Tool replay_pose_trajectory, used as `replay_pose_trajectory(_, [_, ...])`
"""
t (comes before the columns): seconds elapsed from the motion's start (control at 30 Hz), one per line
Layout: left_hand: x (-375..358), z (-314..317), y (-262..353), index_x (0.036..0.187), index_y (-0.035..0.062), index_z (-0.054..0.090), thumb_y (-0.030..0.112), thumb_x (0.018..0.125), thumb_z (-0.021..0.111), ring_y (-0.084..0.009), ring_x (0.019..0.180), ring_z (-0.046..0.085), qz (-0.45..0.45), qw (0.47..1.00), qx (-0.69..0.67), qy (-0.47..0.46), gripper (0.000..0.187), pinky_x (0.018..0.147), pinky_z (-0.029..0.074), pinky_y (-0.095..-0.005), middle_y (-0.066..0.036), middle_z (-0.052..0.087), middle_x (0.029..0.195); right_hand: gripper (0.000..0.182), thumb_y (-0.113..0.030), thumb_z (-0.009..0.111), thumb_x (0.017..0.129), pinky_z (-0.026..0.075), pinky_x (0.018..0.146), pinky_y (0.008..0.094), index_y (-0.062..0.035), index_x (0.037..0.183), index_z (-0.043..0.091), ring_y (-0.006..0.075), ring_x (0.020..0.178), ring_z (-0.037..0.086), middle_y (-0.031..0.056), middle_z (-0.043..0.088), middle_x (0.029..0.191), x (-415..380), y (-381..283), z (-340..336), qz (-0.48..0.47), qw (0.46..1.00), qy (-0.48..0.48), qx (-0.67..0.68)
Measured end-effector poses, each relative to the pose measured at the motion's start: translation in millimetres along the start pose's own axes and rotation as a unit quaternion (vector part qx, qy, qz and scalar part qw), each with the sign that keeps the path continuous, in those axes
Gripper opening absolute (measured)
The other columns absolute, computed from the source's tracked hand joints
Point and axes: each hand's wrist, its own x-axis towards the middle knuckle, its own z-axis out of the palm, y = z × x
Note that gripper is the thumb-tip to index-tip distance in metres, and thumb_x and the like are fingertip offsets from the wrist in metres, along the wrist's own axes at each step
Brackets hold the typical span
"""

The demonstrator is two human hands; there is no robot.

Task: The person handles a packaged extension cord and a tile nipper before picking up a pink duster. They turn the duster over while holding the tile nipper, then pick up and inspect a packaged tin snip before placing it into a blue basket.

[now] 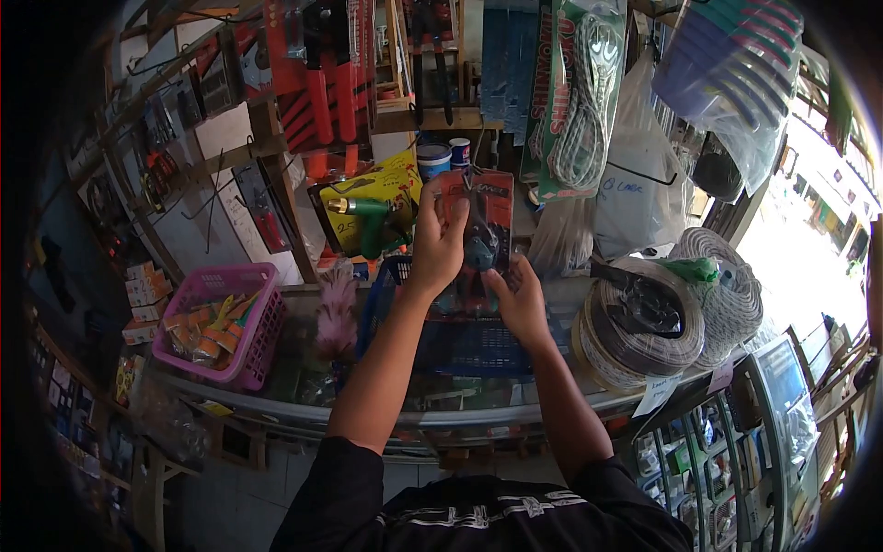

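Red-backed pack (498, 213): being held between left grip (440, 241) and right grip (521, 304); showing contents (480, 247) too dimly to name; probably handling light, stiff, slick; suiting edge holds.

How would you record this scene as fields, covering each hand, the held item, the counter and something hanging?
Left hand: holding package at its left side
Right hand: at package's lower right
Package: red and dark; contents unclear
Counter, left: pink basket, packets inside
Counter, below hands: blue basket
Counter, right: coiled rolls
Hanging: packaged white cord
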Motion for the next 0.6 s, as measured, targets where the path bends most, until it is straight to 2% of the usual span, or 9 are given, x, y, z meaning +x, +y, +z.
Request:
replay_pose_trajectory(0.1, [-11, -6, 0, 0.148, -0.0001, 0.040, 0.020, 0.111, 0.058, -0.0193, 0.123, 0.060, -0.023, 0.999, -0.019, -0.010, 0.046, 0.106, 0.046, -0.0328, -0.012, 0.063, 0.131, 0.033, -0.011, 0.069, 0.104, 0.051, 0.097, 0.0286, 0.0029, 0.131, 0.056, 0.0124, 0.111, 0.065, 0.0097, 0.070, 0.117, -1, 5, 3, -0.017, 1.000, -0.004, -0.011])
replay_pose_trajectory(0.2, [-24, -11, -9, 0.154, -0.0009, 0.034, 0.017, 0.110, 0.060, -0.0206, 0.127, 0.059, -0.015, 1.000, -0.025, 0.002, 0.054, 0.109, 0.046, -0.0348, -0.015, 0.059, 0.138, 0.037, -0.011, 0.068, 0.105, 0.051, 0.100, 0.0296, 0.0030, 0.136, 0.054, 0.0140, 0.112, 0.065, 0.0105, 0.069, 0.121, -2, 15, 4, -0.023, 1.000, -0.004, -0.002])
replay_pose_trajectory(0.3, [-32, -17, -14, 0.159, -0.0013, 0.028, 0.014, 0.109, 0.061, -0.0218, 0.130, 0.057, -0.007, 1.000, -0.007, 0.009, 0.062, 0.111, 0.045, -0.0353, -0.017, 0.055, 0.145, 0.041, -0.012, 0.069, 0.104, 0.054, 0.093, 0.0278, 0.0041, 0.138, 0.052, 0.0146, 0.111, 0.066, 0.0115, 0.068, 0.124, 0, 23, 6, -0.010, 1.000, 0.004, -0.026])
replay_pose_trajectory(0.4, [-34, -22, -11, 0.159, 0.0000, 0.026, 0.011, 0.108, 0.062, -0.0217, 0.135, 0.055, -0.041, 0.999, -0.005, 0.003, 0.063, 0.115, 0.043, -0.0357, -0.017, 0.055, 0.146, 0.046, -0.013, 0.072, 0.102, 0.052, 0.101, 0.0343, 0.0070, 0.139, 0.054, 0.0216, 0.114, 0.068, 0.0195, 0.069, 0.128, -2, 19, 11, 0.039, 0.999, -0.002, 0.006])
replay_pose_trajectory(0.6, [-27, -24, -5, 0.161, -0.0003, 0.029, 0.013, 0.107, 0.063, -0.0226, 0.134, 0.055, -0.022, 1.000, -0.017, 0.003, 0.065, 0.114, 0.043, -0.0365, -0.017, 0.055, 0.147, 0.045, -0.011, 0.073, 0.101, 0.054, 0.097, 0.0308, 0.0076, 0.138, 0.053, 0.0155, 0.110, 0.067, 0.0140, 0.070, 0.123, -6, 1, 21, 0.045, 0.999, -0.013, 0.025])
